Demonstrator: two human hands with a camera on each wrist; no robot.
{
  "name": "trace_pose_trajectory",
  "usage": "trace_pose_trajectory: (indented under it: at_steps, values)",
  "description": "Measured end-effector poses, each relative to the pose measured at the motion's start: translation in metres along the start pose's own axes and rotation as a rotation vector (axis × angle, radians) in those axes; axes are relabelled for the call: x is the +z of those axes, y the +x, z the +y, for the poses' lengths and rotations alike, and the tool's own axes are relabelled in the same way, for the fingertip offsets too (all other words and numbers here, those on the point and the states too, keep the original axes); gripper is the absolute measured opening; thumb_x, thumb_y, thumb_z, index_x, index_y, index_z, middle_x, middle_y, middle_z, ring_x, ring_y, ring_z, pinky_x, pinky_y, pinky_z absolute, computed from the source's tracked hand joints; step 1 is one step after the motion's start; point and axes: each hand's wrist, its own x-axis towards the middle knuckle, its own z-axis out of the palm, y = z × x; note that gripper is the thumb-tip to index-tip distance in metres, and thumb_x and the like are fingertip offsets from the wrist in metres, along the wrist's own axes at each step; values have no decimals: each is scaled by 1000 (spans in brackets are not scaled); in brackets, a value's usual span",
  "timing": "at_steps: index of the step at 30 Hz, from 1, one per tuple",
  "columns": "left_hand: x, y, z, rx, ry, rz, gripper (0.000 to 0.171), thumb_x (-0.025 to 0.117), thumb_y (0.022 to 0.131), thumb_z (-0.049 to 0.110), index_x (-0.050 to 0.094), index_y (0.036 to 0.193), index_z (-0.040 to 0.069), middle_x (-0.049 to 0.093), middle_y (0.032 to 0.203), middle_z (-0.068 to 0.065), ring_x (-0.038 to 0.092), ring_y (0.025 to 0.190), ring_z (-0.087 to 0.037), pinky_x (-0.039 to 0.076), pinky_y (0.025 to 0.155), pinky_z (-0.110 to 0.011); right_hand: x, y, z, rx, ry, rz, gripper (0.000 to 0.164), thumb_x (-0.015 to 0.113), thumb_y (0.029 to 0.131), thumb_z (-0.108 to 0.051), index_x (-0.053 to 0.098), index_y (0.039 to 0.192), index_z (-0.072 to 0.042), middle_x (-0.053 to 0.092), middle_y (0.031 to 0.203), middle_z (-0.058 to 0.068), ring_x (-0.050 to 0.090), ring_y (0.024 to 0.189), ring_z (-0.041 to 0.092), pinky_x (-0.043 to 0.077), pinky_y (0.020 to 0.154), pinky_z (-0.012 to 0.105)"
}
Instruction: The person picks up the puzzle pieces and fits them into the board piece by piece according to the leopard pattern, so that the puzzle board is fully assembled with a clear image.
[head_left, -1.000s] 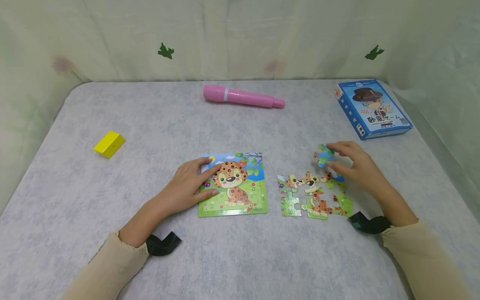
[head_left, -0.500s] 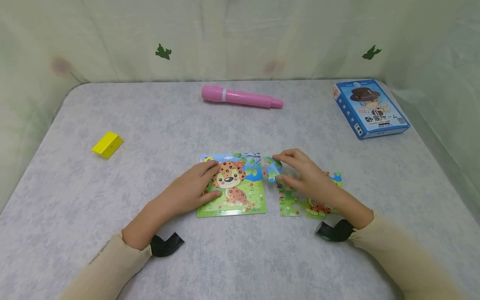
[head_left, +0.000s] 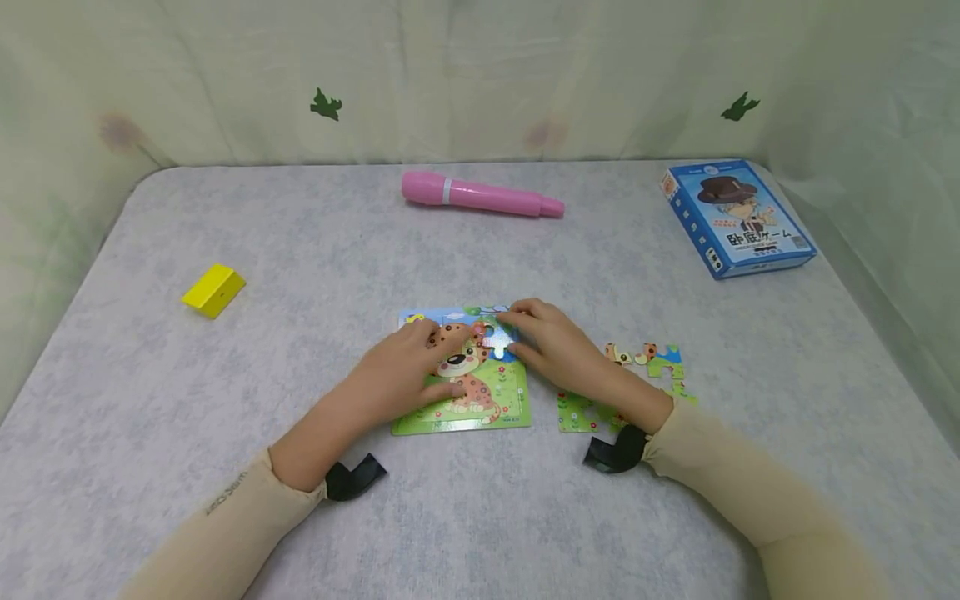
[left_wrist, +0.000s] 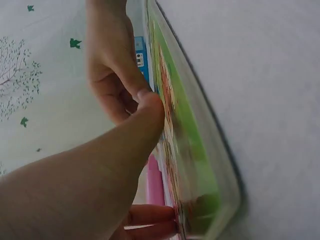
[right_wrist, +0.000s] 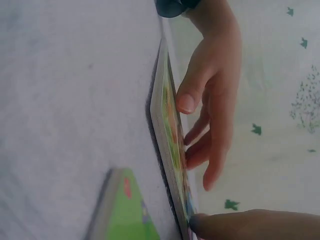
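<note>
A square puzzle board (head_left: 517, 404) with a spotted leopard cub on grass lies flat at mid-table. On its left half rests my left hand (head_left: 393, 367), fingers spread over the cub's head and thumb lower on the body. At the upper right of the board, my right hand (head_left: 558, 346) pinches a blue jigsaw piece (head_left: 497, 340) between thumb and fingers, close over the printed sky. In the right wrist view, the left hand (right_wrist: 215, 75) hovers along the board's surface (right_wrist: 170, 130). Under and beside my right forearm lie several loose jigsaw pieces (head_left: 666, 360), partly hidden.
At the back of the table lies a pink flashlight-shaped object (head_left: 480, 196). A blue game box (head_left: 742, 221) stands at the back right. To the left is a yellow block (head_left: 214, 290). A pale curtain (head_left: 480, 83) hangs behind the table.
My right hand has carried the jigsaw piece left, from above the loose pieces to over the board's upper right. My left hand has shifted slightly right on the board.
</note>
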Motion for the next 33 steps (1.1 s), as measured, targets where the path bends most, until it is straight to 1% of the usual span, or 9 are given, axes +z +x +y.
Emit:
trace_pose_trajectory:
  at_steps: [7, 13, 15, 17, 20, 23, 27, 30, 33]
  values:
    - [-2, 5, 10, 28, 147, -7, 66, 55, 80, 57, 39, 137, 26, 43, 93, -14, 41, 76, -23, 40, 57, -33, 1, 7, -4, 30, -90, -46, 40, 58, 89, -17, 52, 128, -11, 47, 122, 11, 46, 104, 24, 39, 84, 38]
    - [-2, 7, 12, -16, 211, -11, 60, 49, 82, 59, 43, 135, 29, 42, 92, -14, 40, 73, -23, 38, 53, -32, -1, 9, -7, 55, -110, -115, 45, 56, 89, -23, 47, 132, -14, 43, 126, 10, 44, 106, 25, 36, 85, 44]
    - [0, 7, 10, -22, 193, -11, 60, 50, 83, 58, 42, 135, 29, 43, 93, -14, 40, 74, -23, 39, 54, -32, -4, 8, -6, 65, -75, -150, 50, 56, 89, -27, 42, 135, -14, 39, 129, 10, 41, 109, 26, 33, 89, 46]
    - [1, 6, 6, -21, 147, -4, 61, 52, 83, 56, 42, 136, 27, 44, 97, -14, 42, 78, -23, 41, 58, -33, -7, 6, -4, 84, 2, -178, 55, 56, 89, -30, 37, 138, -15, 34, 134, 9, 37, 115, 26, 30, 93, 47]
    - [2, 1, -3, -18, 33, -7, 63, 55, 82, 52, 40, 137, 24, 45, 110, -15, 45, 92, -24, 43, 74, -38, -15, -2, -2, 110, 146, -179, 59, 54, 90, -33, 30, 141, -16, 26, 139, 9, 27, 124, 26, 26, 98, 48]
    - [0, -7, -13, -29, -76, -47, 66, 55, 83, 51, 36, 139, 20, 38, 128, -15, 39, 114, -28, 34, 93, -43, -24, -13, -1, 118, 245, -143, 61, 52, 91, -35, 26, 142, -14, 21, 142, 11, 20, 129, 26, 26, 98, 50]
    - [-7, -23, -22, -74, -138, -78, 71, 54, 84, 51, 31, 140, 15, 26, 140, -16, 25, 127, -31, 24, 101, -46, -35, -31, 1, 123, 274, -84, 62, 52, 90, -37, 26, 141, -13, 20, 142, 10, 21, 129, 24, 28, 97, 50]
    - [-10, -34, -27, -114, -148, -66, 73, 57, 83, 50, 31, 140, 12, 25, 141, -16, 24, 127, -32, 25, 100, -47, -40, -45, 5, 136, 282, -57, 63, 55, 89, -35, 27, 140, -11, 22, 141, 8, 23, 127, 22, 30, 96, 48]
    - [-11, -44, -31, -124, -164, -58, 75, 57, 83, 48, 30, 140, 8, 26, 140, -17, 26, 126, -33, 26, 100, -47, -42, -58, 9, 158, 289, -47, 62, 57, 88, -31, 29, 139, -11, 24, 140, 7, 26, 125, 23, 32, 95, 47]
